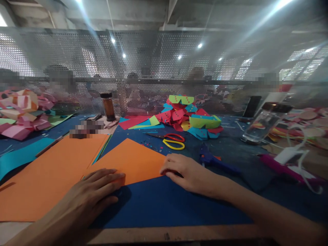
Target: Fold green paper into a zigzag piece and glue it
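A folded piece of orange paper (133, 162), with a pointed top, lies on the blue table surface in front of me. My left hand (96, 189) rests on its lower left part, fingers stretched out and flat. At the right corner, my right hand (183, 172) has its fingers bent and pinched on the paper's edge. Beyond the paper, scissors (173, 141) with red and yellow handles lie partly spread. A blue glue gun (217, 161) is just past my right hand. Left of the folded piece is a stack of large orange sheets (48, 174), partly covered by my left forearm.
Colourful folded paper pieces (179, 114) are piled at the back centre, pink ones (20, 116) at the far left. A dark-capped bottle (109, 107) and a clear bottle (261, 124) stand at the back. A perforated metal screen (153, 65) closes off the far side.
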`<control>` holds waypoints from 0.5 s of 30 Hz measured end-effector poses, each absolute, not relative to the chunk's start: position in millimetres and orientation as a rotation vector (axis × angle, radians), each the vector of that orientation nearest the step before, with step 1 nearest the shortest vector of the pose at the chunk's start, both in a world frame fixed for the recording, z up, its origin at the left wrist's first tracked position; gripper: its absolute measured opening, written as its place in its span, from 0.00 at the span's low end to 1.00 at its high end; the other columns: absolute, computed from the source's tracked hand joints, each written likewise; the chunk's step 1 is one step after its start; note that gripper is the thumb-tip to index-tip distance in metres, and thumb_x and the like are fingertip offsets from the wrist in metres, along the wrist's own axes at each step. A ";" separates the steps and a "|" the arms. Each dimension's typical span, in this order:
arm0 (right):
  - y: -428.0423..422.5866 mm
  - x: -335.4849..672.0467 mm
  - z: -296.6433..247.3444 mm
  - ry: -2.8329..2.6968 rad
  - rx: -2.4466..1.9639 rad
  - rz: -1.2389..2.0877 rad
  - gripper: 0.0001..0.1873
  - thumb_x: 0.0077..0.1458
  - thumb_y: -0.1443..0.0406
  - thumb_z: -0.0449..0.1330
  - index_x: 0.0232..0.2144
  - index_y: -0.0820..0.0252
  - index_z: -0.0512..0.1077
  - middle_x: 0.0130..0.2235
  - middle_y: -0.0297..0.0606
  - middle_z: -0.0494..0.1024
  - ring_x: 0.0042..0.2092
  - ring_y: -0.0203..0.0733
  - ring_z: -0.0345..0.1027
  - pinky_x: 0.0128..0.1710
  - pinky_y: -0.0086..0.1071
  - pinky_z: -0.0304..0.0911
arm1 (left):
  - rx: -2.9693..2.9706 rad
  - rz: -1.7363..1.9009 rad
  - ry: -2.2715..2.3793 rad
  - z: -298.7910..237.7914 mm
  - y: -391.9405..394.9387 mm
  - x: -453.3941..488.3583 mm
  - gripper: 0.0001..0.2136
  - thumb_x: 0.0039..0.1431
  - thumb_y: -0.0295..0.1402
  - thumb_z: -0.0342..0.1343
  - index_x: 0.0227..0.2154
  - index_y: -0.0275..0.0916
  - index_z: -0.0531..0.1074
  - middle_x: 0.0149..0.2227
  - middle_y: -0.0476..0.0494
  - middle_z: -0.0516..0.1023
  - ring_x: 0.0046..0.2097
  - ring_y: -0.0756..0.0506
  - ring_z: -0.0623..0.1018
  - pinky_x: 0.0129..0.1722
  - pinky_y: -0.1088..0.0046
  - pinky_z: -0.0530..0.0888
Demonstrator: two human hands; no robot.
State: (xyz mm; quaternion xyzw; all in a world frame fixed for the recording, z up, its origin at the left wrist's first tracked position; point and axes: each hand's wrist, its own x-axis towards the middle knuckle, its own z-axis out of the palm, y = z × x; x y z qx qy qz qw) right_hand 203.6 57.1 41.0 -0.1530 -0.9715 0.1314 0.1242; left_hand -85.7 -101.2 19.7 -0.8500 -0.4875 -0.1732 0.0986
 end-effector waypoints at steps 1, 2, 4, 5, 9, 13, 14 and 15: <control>57.4 203.6 40.9 -2.834 -0.446 0.386 0.11 0.61 0.72 0.54 0.39 0.59 0.75 0.40 0.40 0.75 0.44 0.42 0.67 0.46 0.36 0.61 | -2.507 -0.506 -1.444 18.7 -102.0 -87.8 0.17 0.66 0.37 0.49 0.57 0.48 0.68 0.56 0.48 0.76 0.55 0.41 0.76 0.51 0.62 0.78; 57.6 203.6 40.7 -2.833 -0.447 0.385 0.11 0.61 0.72 0.54 0.39 0.59 0.75 0.40 0.41 0.75 0.44 0.42 0.67 0.46 0.36 0.61 | -2.498 -0.501 -1.448 17.9 -102.6 -89.6 0.17 0.66 0.37 0.49 0.56 0.48 0.68 0.55 0.48 0.76 0.55 0.41 0.76 0.50 0.61 0.78; 57.9 203.7 40.5 -2.828 -0.448 0.384 0.11 0.61 0.72 0.54 0.39 0.59 0.75 0.40 0.41 0.75 0.44 0.42 0.67 0.46 0.37 0.61 | -2.475 -0.497 -1.470 17.2 -103.5 -91.7 0.16 0.66 0.38 0.50 0.56 0.48 0.69 0.55 0.48 0.77 0.55 0.41 0.76 0.49 0.61 0.79; 57.9 203.7 40.5 -2.826 -0.450 0.385 0.11 0.61 0.72 0.53 0.39 0.59 0.75 0.40 0.40 0.75 0.44 0.42 0.67 0.46 0.36 0.61 | -2.469 -0.497 -1.478 17.2 -103.9 -92.2 0.16 0.66 0.38 0.50 0.55 0.48 0.70 0.55 0.48 0.77 0.55 0.41 0.77 0.49 0.61 0.79; 57.1 203.8 41.6 -2.833 -0.463 0.405 0.11 0.61 0.73 0.54 0.40 0.59 0.75 0.41 0.39 0.75 0.44 0.41 0.67 0.46 0.35 0.61 | -2.489 -0.509 -1.471 16.8 -106.1 -95.2 0.15 0.66 0.36 0.50 0.53 0.48 0.71 0.54 0.49 0.78 0.54 0.42 0.77 0.50 0.63 0.78; 56.5 203.5 42.4 -2.836 -0.464 0.396 0.11 0.60 0.73 0.54 0.39 0.59 0.75 0.41 0.39 0.75 0.44 0.41 0.67 0.46 0.35 0.61 | -2.431 -0.531 -1.470 11.3 -109.4 -103.1 0.16 0.66 0.39 0.50 0.54 0.47 0.70 0.54 0.48 0.78 0.54 0.42 0.77 0.49 0.65 0.79; 56.5 203.4 42.5 -2.837 -0.465 0.393 0.11 0.60 0.73 0.54 0.39 0.58 0.75 0.40 0.39 0.75 0.44 0.41 0.67 0.46 0.35 0.61 | -2.412 -0.530 -1.468 9.7 -110.2 -105.5 0.16 0.66 0.40 0.49 0.54 0.47 0.71 0.54 0.48 0.78 0.54 0.41 0.77 0.48 0.65 0.79; 56.6 203.3 42.5 -2.839 -0.466 0.393 0.11 0.60 0.73 0.54 0.39 0.58 0.75 0.40 0.39 0.75 0.44 0.42 0.67 0.46 0.35 0.61 | -2.396 -0.530 -1.466 8.4 -111.1 -107.9 0.16 0.67 0.41 0.49 0.54 0.47 0.71 0.53 0.49 0.78 0.53 0.41 0.78 0.48 0.65 0.80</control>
